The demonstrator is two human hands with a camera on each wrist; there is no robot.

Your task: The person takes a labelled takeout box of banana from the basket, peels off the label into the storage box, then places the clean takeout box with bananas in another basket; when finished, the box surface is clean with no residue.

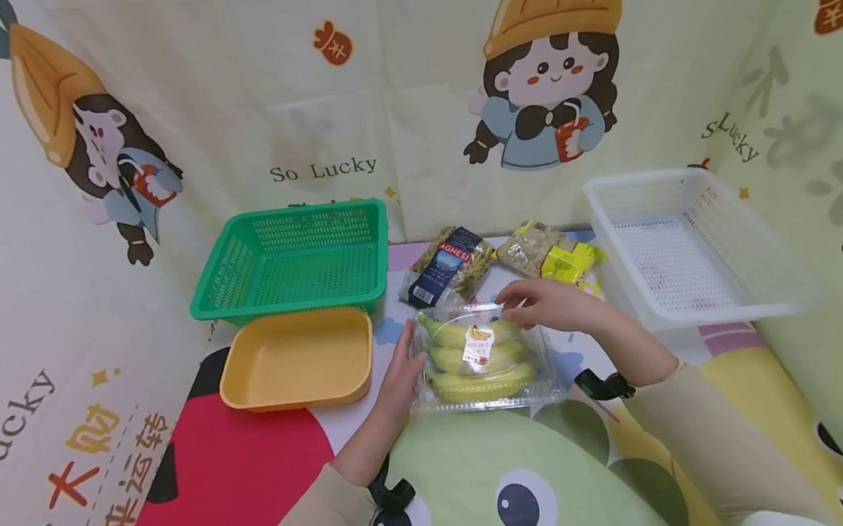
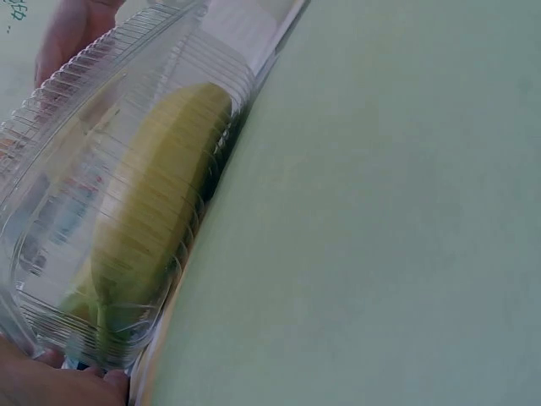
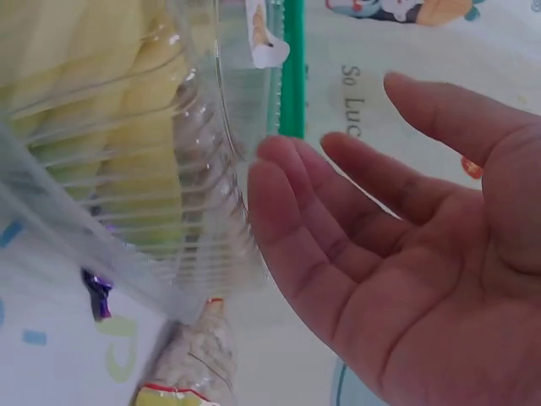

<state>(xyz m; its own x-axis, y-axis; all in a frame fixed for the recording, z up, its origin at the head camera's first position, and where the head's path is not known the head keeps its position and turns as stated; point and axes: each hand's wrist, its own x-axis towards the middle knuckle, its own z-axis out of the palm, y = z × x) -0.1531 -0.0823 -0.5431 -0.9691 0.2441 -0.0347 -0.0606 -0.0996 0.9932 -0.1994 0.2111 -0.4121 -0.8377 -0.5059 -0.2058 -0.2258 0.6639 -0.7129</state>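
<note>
- Clear banana box, head view: it sits just below the middle of the frame, with 3 bananas showing through the lid and a white label on top.
- Head view, hands: the left hand lies along the box's left side, its fingers fairly straight. The right hand is at the upper right corner, fingers loosely bent, pinching nothing.
- Head view, around them: 2 bags stand behind, a dark-labelled pasta bag and a yellow-labelled bag. A green basket and a yellow tray are left of centre; a white basket is at the right.
- Left wrist view: the box slants through the left half. The left hand's fingers touch its end at the lower left.
- Right wrist view: the box fills the upper left; the right hand is at the right, palm showing, fingers slightly apart and gently curved. Whether a fingertip touches the plastic, I cannot tell.
</note>
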